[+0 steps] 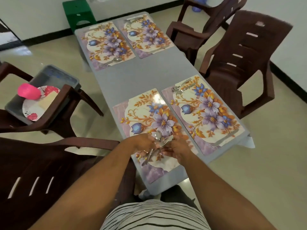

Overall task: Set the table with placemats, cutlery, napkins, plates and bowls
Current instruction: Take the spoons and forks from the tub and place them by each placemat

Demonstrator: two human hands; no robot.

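Several floral placemats lie on the grey table (144, 75). Over the near left placemat (146, 117) my left hand (142, 142) and my right hand (178, 149) meet, both holding a small bunch of cutlery (160, 141), a spoon and a fork among it. The near right placemat (206, 113) carries a spoon and fork (180, 88) at its far end and a knife (222, 141) at its near end. A spoon (116, 59) lies on the far left placemat (106, 44). The far right placemat (147, 35) has cutlery at its edges.
A grey bin (54, 77) on the left brown chair (54, 117) holds patterned plates (33, 110), a pink cup (29, 92) and a cream napkin stack (48, 100). Brown chairs (240, 63) stand on the right, another at near left (33, 171). A green stool (79, 12) stands beyond the table.
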